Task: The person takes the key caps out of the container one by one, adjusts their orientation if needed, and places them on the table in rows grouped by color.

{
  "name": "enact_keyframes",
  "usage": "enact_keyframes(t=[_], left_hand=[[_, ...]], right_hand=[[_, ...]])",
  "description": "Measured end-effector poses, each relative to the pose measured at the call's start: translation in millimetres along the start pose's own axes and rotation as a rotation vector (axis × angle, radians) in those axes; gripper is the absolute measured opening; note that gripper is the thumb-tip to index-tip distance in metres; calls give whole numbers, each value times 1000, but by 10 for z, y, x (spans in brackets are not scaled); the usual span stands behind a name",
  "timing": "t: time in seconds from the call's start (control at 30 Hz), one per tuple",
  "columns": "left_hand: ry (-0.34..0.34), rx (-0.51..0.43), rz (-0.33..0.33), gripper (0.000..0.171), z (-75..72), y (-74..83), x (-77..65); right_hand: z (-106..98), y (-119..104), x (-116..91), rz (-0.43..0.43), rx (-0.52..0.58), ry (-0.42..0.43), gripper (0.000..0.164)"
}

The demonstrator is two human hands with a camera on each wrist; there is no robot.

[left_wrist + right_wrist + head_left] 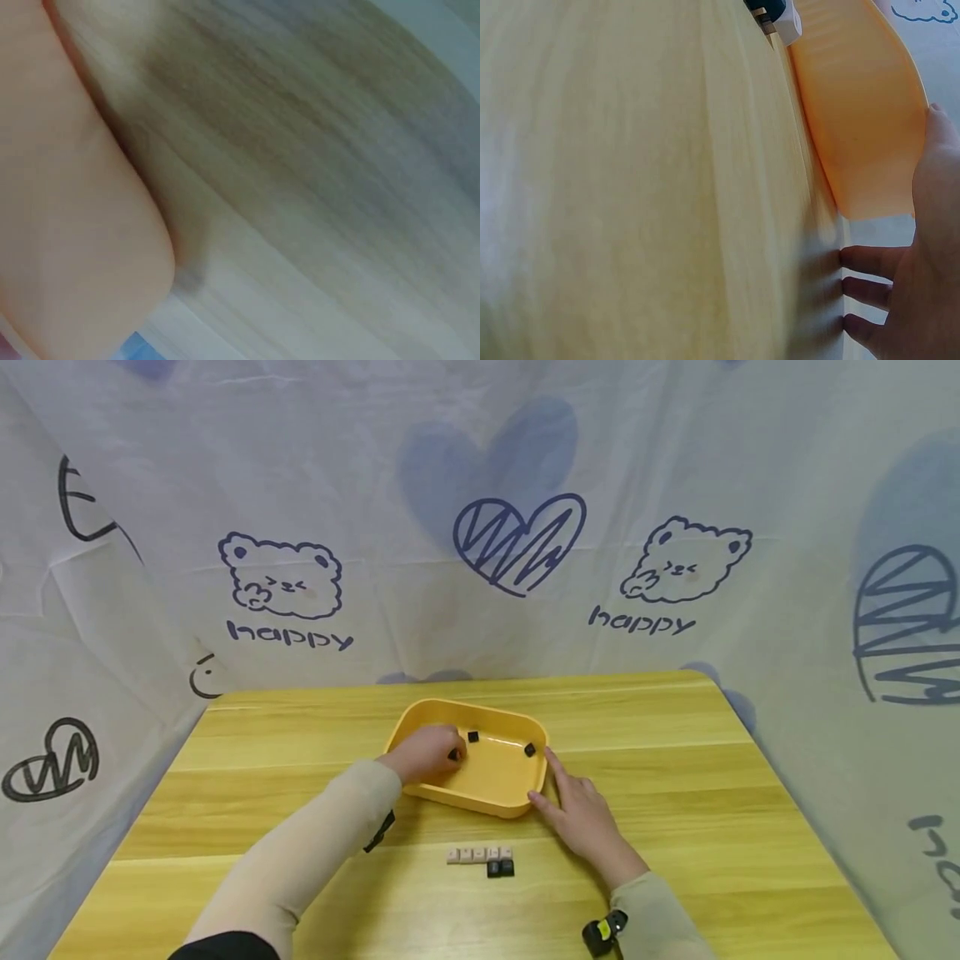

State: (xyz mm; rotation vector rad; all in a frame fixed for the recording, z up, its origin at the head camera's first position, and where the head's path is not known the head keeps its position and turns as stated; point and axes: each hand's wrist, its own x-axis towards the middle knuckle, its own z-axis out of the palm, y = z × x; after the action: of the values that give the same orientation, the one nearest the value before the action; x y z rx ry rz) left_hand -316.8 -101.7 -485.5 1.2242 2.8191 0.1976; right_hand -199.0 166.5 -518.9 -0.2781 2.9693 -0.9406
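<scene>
My left hand (430, 752) reaches into the yellow tray (495, 777), fingers curled, pinching a small black keycap (454, 754) at the fingertips. Two more black keycaps, one near the far wall (473, 737) and another at the right end (530, 749), lie inside. Against the tray's right end rests my right hand (583, 814), thumb and forefinger spread along the outside. In the right wrist view the thumb touches the tray's rim and the other fingers reach straight down to the tabletop. The left wrist view does not plainly show the left hand's fingers.
In front of the tray stands a row of several beige keycaps (479, 856), with two black keycaps (500, 867) below its right end. All sit on a wood-grain table (675, 793). A printed white cloth (390, 610) hangs behind and at both sides.
</scene>
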Motion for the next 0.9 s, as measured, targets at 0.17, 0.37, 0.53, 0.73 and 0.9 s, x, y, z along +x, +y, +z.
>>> enact_keyframes(t=[0.17,0.37,0.53,0.73,0.9], left_hand=[[-9,39,-22,9,17,14,-27],[-46,26,-168,11,-7,45,-59],[-45,51,-187,8,-32,89,-86],[-7,32,-147,17,-139,207,-150],[56,28,-81,18,-256,333,-200]], right_hand=[[7,-2,4,-5,11,0,78],[8,-6,5,-3,15,-3,78],[6,-10,2,-3,20,-4,79],[20,4,5,-14,16,4,78],[23,20,9,-15,15,7,79]])
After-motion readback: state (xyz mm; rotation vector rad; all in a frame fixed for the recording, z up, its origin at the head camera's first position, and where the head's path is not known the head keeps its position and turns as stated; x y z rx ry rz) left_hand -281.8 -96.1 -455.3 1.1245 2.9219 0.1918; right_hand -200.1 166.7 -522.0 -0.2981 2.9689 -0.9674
